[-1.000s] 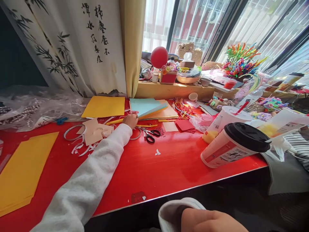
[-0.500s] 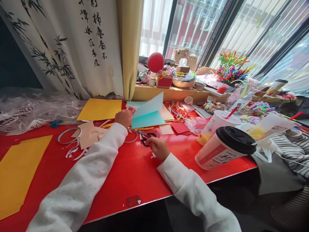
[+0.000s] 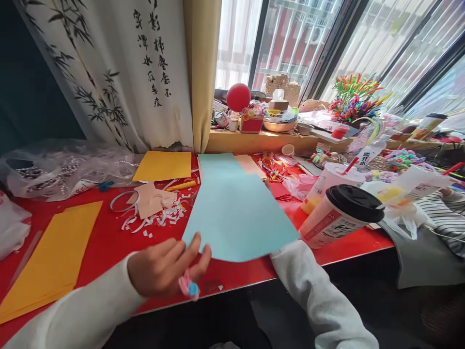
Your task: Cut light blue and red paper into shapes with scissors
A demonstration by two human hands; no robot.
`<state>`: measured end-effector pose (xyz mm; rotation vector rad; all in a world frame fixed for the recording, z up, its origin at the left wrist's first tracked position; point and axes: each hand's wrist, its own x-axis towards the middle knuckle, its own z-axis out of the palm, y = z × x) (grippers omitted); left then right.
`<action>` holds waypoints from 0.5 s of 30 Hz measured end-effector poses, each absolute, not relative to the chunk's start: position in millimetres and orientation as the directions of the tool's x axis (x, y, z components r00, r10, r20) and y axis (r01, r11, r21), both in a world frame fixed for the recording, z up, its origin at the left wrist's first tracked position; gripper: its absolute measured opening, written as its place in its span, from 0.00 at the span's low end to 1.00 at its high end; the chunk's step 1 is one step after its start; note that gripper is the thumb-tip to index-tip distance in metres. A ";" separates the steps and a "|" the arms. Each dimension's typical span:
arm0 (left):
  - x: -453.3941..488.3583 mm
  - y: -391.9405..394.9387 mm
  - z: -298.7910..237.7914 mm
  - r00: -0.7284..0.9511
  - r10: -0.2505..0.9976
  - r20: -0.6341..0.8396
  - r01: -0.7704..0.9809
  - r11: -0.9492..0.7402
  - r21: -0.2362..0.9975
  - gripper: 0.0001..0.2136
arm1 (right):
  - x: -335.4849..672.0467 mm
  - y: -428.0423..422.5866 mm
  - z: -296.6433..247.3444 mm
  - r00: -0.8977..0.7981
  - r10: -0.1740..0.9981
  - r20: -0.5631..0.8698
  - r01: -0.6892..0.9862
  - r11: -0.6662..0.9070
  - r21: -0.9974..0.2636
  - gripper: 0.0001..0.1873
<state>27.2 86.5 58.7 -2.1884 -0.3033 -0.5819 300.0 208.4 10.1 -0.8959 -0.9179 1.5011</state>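
A large light-blue sheet of paper (image 3: 240, 218) stretches from the stack at the back toward me, its near edge slightly curved and raised. At its near left corner is my left hand (image 3: 167, 266), fingers spread, touching or just beside the edge. A pink and blue ring (image 3: 189, 287) is on one of its fingers. My right hand is hidden under the sheet, apart from what may be a fingertip (image 3: 268, 183) at its far right edge; the right sleeve (image 3: 301, 266) comes out below. The scissors are not visible, so whether this hand holds them is unclear.
Yellow sheets (image 3: 54, 257) lie at the left, another yellow sheet (image 3: 163, 166) at the back. Paper scraps (image 3: 169, 211) and a roll of tape (image 3: 123, 201) sit between. A lidded cup (image 3: 339, 218) and other drinks stand at the right, near a person in stripes (image 3: 441, 213).
My left hand has come from the back stack to the near left, and the light-blue sheet now extends toward me. It covers my right hand and the black-handled scissors seen before.
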 end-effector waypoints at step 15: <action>7.6 38.5 17.5 0.698 0.412 0.586 0.453 -0.888 0.084 0.13 | 300.3 221.8 -19.3 -0.214 0.972 -0.100 -0.230 -0.150 -0.962 0.17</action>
